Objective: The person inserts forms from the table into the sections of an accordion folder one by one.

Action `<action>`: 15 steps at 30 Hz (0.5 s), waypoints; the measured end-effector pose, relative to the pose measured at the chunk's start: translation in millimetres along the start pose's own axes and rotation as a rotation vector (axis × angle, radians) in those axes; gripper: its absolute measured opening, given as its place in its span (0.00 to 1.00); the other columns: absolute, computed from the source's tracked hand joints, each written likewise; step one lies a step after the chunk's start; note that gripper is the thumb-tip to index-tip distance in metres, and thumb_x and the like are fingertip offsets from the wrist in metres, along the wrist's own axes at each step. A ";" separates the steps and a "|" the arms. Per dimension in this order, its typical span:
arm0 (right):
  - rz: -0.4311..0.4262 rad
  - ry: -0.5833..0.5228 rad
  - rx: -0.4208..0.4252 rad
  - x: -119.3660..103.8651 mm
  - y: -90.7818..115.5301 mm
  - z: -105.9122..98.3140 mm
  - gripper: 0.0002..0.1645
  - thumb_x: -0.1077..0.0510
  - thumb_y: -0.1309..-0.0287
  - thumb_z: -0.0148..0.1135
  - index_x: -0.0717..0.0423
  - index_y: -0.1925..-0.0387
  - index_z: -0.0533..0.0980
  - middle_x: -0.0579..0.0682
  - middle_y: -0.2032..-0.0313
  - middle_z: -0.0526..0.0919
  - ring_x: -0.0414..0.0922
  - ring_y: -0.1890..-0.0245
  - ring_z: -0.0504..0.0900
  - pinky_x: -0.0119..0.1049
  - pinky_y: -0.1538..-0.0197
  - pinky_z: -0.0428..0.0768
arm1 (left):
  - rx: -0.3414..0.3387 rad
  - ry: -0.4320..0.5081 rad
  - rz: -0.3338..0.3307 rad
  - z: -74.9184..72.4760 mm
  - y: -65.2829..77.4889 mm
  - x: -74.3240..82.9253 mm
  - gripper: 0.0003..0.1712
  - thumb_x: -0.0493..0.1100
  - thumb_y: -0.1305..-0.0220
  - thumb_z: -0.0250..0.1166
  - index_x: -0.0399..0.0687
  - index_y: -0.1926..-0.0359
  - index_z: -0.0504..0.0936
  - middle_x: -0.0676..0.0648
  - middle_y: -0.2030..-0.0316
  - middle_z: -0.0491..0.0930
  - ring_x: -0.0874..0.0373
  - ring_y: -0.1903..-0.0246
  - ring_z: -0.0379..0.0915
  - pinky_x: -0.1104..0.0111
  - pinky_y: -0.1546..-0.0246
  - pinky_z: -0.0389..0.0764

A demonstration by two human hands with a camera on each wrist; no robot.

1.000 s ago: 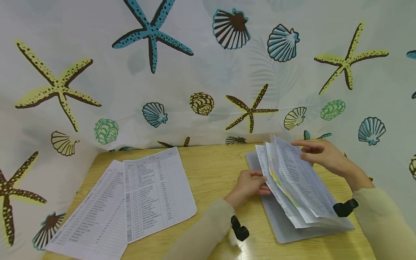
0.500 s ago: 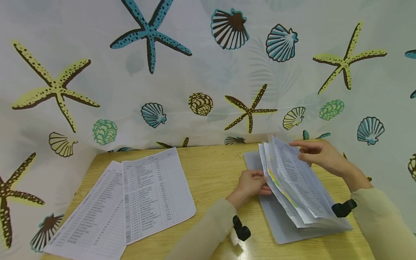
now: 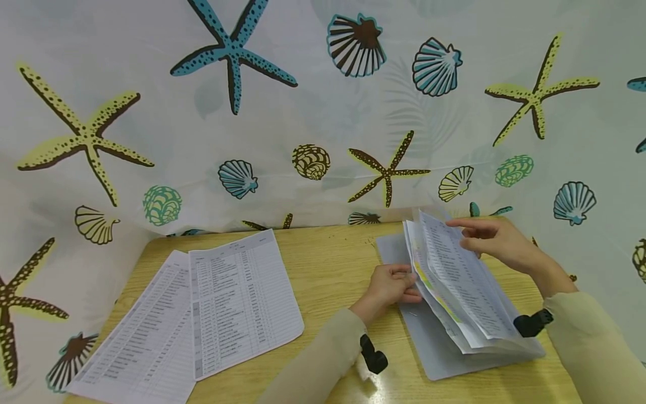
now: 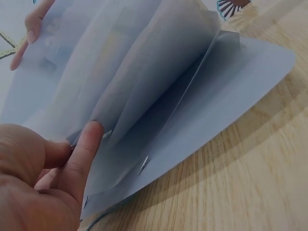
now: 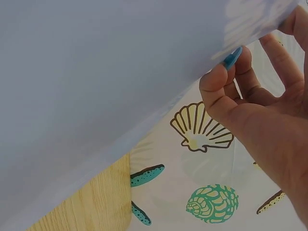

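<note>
A grey plastic folder [image 3: 439,362] lies partly opened on the table's right side, a sheaf of printed sheets [image 3: 454,280] standing up inside. Yellow and green marks [image 3: 435,290] show along one sheet. My left hand [image 3: 388,286] pinches the sheaf's left edge between thumb and fingers; the left wrist view shows this grip, with a small metal staple [image 4: 143,165] in the lower cover. My right hand [image 3: 497,238] holds the upper right edge of the raised pages and cover, index finger extended. Between its fingertips the right wrist view shows a small glossy blue thing [image 5: 233,58], kind unclear.
Two printed sheets, a front one [image 3: 242,314] overlapping a rear one [image 3: 146,342], lie on the wooden table [image 3: 333,252] at left. A curtain [image 3: 313,101] with starfish and shells hangs behind. Black wrist cameras [image 3: 373,356] sit on both sleeves.
The sheaf's left edge has shifted slightly right, its pages closer together. My right hand has moved very slightly left. Both hands keep their hold.
</note>
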State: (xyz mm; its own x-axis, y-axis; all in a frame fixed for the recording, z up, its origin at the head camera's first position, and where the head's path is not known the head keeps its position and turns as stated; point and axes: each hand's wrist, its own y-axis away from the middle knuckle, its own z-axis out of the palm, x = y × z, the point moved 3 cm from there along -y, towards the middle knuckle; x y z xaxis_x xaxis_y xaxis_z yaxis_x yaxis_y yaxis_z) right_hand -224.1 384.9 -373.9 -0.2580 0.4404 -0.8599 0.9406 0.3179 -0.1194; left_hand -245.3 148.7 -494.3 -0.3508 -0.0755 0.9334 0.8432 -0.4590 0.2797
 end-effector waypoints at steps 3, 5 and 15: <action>0.032 0.023 0.012 -1.0 1.5 -1.6 0.25 0.62 0.26 0.62 0.59 0.31 0.76 0.44 0.60 0.75 0.43 0.66 0.76 0.35 0.64 0.81 | -0.006 -0.003 -0.005 -1.4 -0.6 -1.5 0.20 0.32 0.26 0.64 0.32 0.36 0.79 0.33 0.56 0.89 0.59 0.76 0.85 0.63 0.66 0.92; 0.065 0.041 0.024 -1.2 3.3 -3.1 0.26 0.61 0.26 0.62 0.57 0.30 0.75 0.42 0.54 0.76 0.40 0.61 0.76 0.35 0.61 0.82 | -0.007 -0.001 -0.009 -2.3 -0.6 -2.3 0.20 0.33 0.26 0.64 0.32 0.36 0.79 0.33 0.56 0.89 0.59 0.76 0.85 0.62 0.66 0.92; 0.099 0.062 0.024 -0.8 4.8 -5.4 0.27 0.59 0.25 0.61 0.56 0.28 0.74 0.42 0.49 0.76 0.41 0.57 0.75 0.36 0.57 0.82 | -0.027 0.021 -0.016 -4.2 -1.5 -4.3 0.22 0.35 0.25 0.64 0.33 0.34 0.79 0.35 0.52 0.89 0.61 0.75 0.86 0.64 0.65 0.92</action>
State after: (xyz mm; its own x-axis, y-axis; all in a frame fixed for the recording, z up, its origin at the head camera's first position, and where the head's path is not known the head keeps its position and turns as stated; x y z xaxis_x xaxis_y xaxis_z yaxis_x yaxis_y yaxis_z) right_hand -220.5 390.6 -371.0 -0.1758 0.5197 -0.8360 0.9671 0.2500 -0.0479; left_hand -246.8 146.0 -499.6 -0.3728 -0.0869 0.9238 0.8261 -0.4844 0.2878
